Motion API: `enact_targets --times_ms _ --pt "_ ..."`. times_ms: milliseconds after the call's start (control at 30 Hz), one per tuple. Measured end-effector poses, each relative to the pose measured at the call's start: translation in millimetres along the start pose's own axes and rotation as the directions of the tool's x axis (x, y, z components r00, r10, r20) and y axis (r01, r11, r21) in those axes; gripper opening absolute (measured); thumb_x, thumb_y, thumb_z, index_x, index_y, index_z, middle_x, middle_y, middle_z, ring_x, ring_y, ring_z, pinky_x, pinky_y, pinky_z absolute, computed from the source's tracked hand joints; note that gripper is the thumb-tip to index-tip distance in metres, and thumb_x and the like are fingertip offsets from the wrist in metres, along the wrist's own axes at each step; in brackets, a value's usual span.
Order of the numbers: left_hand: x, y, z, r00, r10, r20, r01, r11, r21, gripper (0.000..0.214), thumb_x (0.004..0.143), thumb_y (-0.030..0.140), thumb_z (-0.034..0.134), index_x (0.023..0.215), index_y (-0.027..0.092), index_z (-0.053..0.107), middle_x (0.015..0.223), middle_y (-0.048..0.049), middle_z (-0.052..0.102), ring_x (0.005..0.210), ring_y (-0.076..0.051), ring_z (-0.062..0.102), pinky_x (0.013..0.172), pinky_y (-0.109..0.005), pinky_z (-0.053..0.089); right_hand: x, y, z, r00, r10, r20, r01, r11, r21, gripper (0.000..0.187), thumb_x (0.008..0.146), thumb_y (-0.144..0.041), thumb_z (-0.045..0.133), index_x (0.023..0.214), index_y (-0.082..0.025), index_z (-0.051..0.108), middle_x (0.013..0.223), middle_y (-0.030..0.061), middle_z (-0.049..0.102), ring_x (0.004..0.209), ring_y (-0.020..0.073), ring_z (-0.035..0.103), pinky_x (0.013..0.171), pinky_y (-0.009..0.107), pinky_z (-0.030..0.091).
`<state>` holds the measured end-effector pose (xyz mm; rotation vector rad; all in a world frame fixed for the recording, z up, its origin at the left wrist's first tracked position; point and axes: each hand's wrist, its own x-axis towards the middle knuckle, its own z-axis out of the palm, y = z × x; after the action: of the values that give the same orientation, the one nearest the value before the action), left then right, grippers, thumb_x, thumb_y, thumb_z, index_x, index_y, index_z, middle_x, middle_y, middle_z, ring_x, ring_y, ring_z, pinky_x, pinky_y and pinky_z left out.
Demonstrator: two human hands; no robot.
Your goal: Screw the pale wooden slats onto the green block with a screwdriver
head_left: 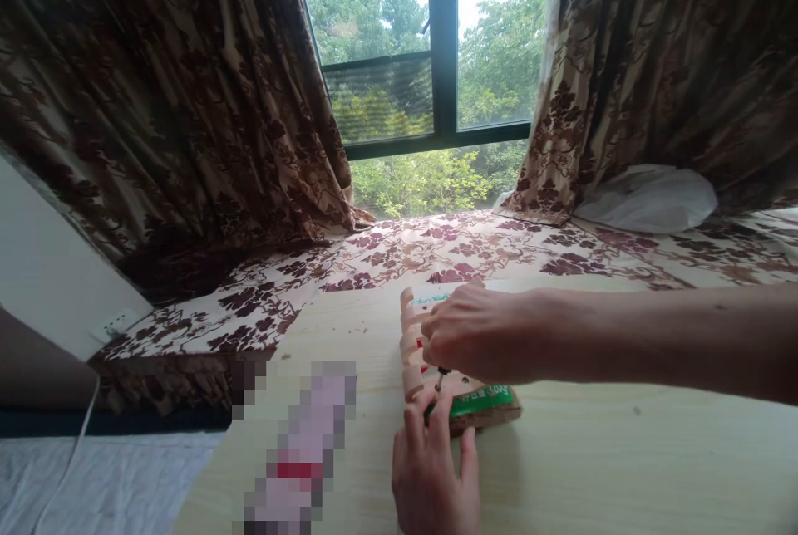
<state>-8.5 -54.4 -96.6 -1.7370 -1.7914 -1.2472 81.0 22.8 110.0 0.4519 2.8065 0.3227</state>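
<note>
A light wooden piece [408, 352] with a scalloped left edge and small dark holes lies on a brown and green package [483, 404] on the table. My left hand [436, 468] grips the wood's near end, its fingertips over the edge and its thumb by the package. Coming in from the right, my right hand [465, 336] is closed in a fist above the wood. A short dark and metallic shaft [441, 377] shows below this fist, close to my left fingertips. Whatever the right fingers wrap round is mostly hidden.
Left of my hands, a pixelated pinkish shape [312, 444] covers part of the pale table [623, 468]. Behind the table is a ledge with a floral cover [399, 257], holding a white plastic bag [648, 198]. Patterned curtains [249, 103] flank the window.
</note>
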Motion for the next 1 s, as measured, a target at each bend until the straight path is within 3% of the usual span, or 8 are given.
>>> enact_targets --times_ms 200,333,433,600,767,867,1000 --pt "-2 -6 2.4 0.999 0.037 -0.013 -0.038 0.998 -0.042 0.029 0.08 0.019 0.053 0.108 0.023 0.056 0.107 -0.0062 0.057 0.097 -0.018 0.057 0.076 -0.028 0.049 15 2 15 0.996 -0.061 -0.069 0.063 0.998 0.024 0.011 0.069 -0.006 0.053 0.069 -0.012 0.063 0.068 0.006 0.06 0.055 0.0118 0.047 0.044 0.026 0.023" --pt "-3 -8 1.3 0.999 0.047 0.001 -0.046 0.998 -0.032 0.029 0.08 0.019 0.052 0.108 0.023 0.056 0.105 -0.0066 0.058 0.091 -0.017 0.059 0.072 -0.027 0.05 23 -1 12 0.997 0.073 0.033 -0.075 0.995 0.061 0.01 0.07 -0.009 0.053 0.069 -0.01 0.063 0.063 0.0078 0.059 0.055 0.0138 0.05 0.042 0.026 0.023" --pt "-2 -10 -1.0 0.999 0.046 0.022 -0.046 0.999 -0.014 0.03 0.081 0.018 0.052 0.11 0.024 0.056 0.105 -0.0055 0.058 0.089 -0.016 0.059 0.072 -0.026 0.049 24 -1 7 0.99 0.141 0.024 -0.143 0.987 0.077 0.011 0.072 -0.014 0.052 0.072 -0.009 0.062 0.063 0.0081 0.059 0.054 0.0151 0.051 0.041 0.025 0.023" --pt "-1 -12 -2.0 0.996 0.074 0.044 -0.074 0.997 -0.007 0.03 0.081 0.017 0.05 0.11 0.024 0.056 0.107 -0.0063 0.057 0.087 -0.015 0.059 0.072 -0.026 0.048 19 0 9 0.997 -0.047 -0.063 0.043 0.997 -0.06 0.013 0.071 -0.007 0.052 0.075 -0.013 0.063 0.074 0.0076 0.063 0.055 0.0155 0.052 0.043 0.027 0.025" --pt "-3 -14 0.2 0.998 0.053 0.037 -0.052 0.999 -0.004 0.022 0.08 0.02 0.053 0.101 0.024 0.058 0.097 -0.0064 0.058 0.077 -0.015 0.059 0.065 -0.025 0.046 23 1 22 0.947 -0.262 -0.185 0.234 0.96 -0.156 0.018 0.073 -0.006 0.053 0.057 -0.015 0.057 0.068 0.0062 0.063 0.054 0.0157 0.05 0.05 0.032 0.03" --pt "-3 -14 0.5 0.998 0.065 0.02 -0.065 0.998 -0.022 0.025 0.079 0.017 0.054 0.103 0.024 0.058 0.099 -0.0059 0.058 0.083 -0.015 0.059 0.069 -0.025 0.046 27 3 22 0.965 -0.209 -0.158 0.201 0.977 -0.066 0.017 0.072 -0.007 0.053 0.056 -0.015 0.056 0.06 0.0049 0.061 0.051 0.0148 0.049 0.05 0.031 0.03" --pt "-2 -14 -0.2 0.998 0.063 0.02 -0.062 0.997 -0.049 0.031 0.079 0.016 0.053 0.11 0.025 0.056 0.104 -0.0054 0.058 0.089 -0.015 0.059 0.074 -0.025 0.046 28 2 12 1.0 -0.021 -0.021 0.022 1.0 0.016 0.011 0.069 -0.01 0.055 0.059 -0.013 0.059 0.056 0.0065 0.059 0.052 0.0157 0.051 0.045 0.027 0.029"
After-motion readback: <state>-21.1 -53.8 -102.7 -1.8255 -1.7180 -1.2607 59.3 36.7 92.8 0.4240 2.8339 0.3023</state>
